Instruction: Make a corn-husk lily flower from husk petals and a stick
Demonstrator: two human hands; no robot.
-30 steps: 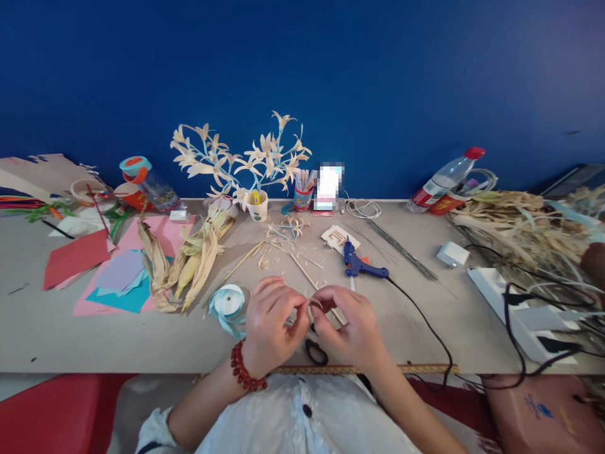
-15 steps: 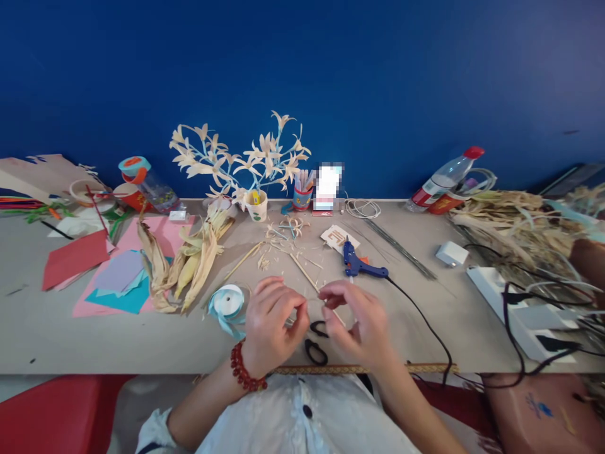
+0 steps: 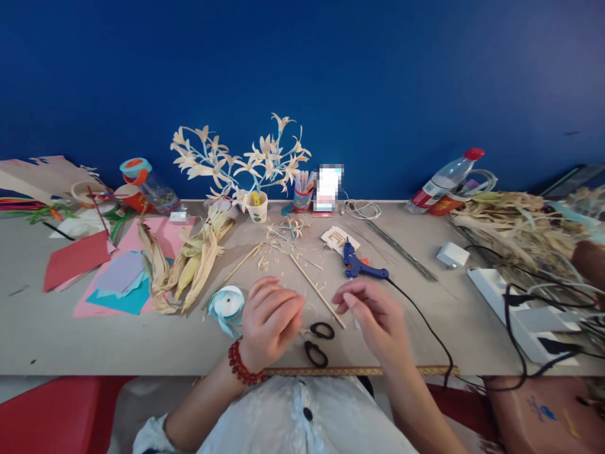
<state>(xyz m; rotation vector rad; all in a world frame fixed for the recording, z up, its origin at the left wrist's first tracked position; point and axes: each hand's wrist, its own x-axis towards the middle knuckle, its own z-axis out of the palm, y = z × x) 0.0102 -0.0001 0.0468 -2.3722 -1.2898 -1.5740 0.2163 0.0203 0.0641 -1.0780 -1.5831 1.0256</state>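
Observation:
My left hand (image 3: 274, 318), with a red bead bracelet (image 3: 243, 364) on its wrist, hovers over the front of the table. Its fingers are curled in, and whatever they hold is hidden. To the right, my right hand (image 3: 375, 318) has its thumb and fingers drawn together; anything between them is too small to make out. Black-handled scissors (image 3: 316, 354) lie between the hands, blades partly behind my left hand. A thin straw-coloured stick (image 3: 316, 289) lies just beyond. A roll of light blue ribbon (image 3: 228, 302) is left of my left hand. A blue glue gun (image 3: 359, 265) rests beyond my right hand.
Pale husk flowers (image 3: 267, 151) stand in a white cup (image 3: 256, 208) at the back. Corn husks (image 3: 198, 268) and coloured paper (image 3: 78, 258) lie left. Metal wires (image 3: 401, 250), a power strip (image 3: 515, 321) with cords, and a bottle (image 3: 439, 183) are right. A phone (image 3: 328, 186) stands behind.
My hands have moved apart; the right one has shifted right, and the left fingers have curled in more. The scissors and the stick between them show more fully now.

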